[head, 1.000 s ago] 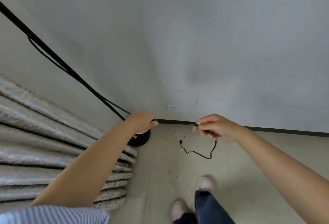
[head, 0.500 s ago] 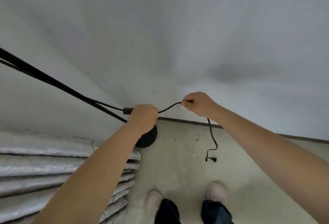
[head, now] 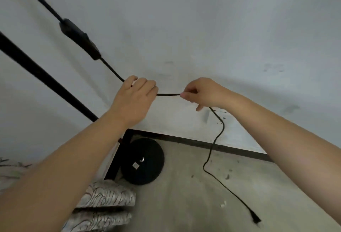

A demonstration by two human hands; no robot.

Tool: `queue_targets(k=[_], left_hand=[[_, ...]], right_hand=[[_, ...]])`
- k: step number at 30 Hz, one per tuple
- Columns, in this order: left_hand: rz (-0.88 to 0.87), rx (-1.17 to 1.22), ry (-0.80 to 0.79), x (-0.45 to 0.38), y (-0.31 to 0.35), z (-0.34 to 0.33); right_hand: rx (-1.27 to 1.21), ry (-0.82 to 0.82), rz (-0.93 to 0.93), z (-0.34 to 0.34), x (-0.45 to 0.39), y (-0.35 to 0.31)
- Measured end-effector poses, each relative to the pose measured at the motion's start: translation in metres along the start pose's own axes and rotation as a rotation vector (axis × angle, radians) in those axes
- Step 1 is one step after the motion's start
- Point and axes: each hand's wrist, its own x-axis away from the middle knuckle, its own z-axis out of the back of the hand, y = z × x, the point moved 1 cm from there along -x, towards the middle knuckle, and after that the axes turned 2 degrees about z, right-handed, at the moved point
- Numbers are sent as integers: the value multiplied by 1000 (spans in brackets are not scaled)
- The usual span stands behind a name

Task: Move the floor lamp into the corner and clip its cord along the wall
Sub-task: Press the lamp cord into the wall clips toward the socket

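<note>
I count two hands, one floor lamp, one cord and one inline switch. My left hand (head: pixel 135 93) is curled over the cord (head: pixel 215 143) with the fingers bent down across it; the cord goes in at the index side and comes out at the little-finger side, so I take it as held, though the back of the hand hides the fingertips. My right hand (head: pixel 200 93) is pinched closed on the same cord, thumb and forefinger meeting on it, the other fingers folded. A short, nearly level stretch of cord runs between the two hands.

Taking the lamp base (head: pixel 143 161) as my landmark: it is a round black disc on the floor, tucked into the corner where the two dark skirting strips meet. The lamp pole (head: pixel 46 78) rises up and to the left from it, and my left forearm covers where pole meets base. The top of the pole runs out of view. The inline switch (head: pixel 79 39) hangs on the cord well above the base, left of my hands. Right of the base the cord drops from my right hand, snakes over the floor and ends in a plug (head: pixel 255 219), blurred. One wall socket (head: pixel 220 114) sits above and right of the base, half hidden by my right wrist. Folded patterned fabric (head: pixel 108 196) lies just below the base, its left part covered by my arm.
</note>
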Motion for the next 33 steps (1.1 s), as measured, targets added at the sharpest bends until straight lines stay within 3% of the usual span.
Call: queue_targets(k=[7, 11, 13, 15, 16, 20, 27, 33], left_hand=[[182, 199, 306, -4, 3, -46], [409, 435, 228, -21, -8, -57], [441, 522, 233, -24, -13, -58], [260, 437, 312, -26, -12, -49], [156, 287, 376, -26, -11, -50], [71, 0, 473, -34, -14, -48], [30, 20, 618, -34, -16, -58], [76, 236, 552, -38, -13, -57]], right_hand=[[183, 426, 282, -11, -12, 12], [323, 546, 316, -14, -18, 2], [392, 578, 306, -12, -18, -4], [476, 596, 291, -9, -21, -8], [521, 594, 280, -8, -23, -9], [624, 575, 228, -4, -29, -15], [652, 595, 156, 3, -28, -22], [740, 635, 91, 10, -25, -23]])
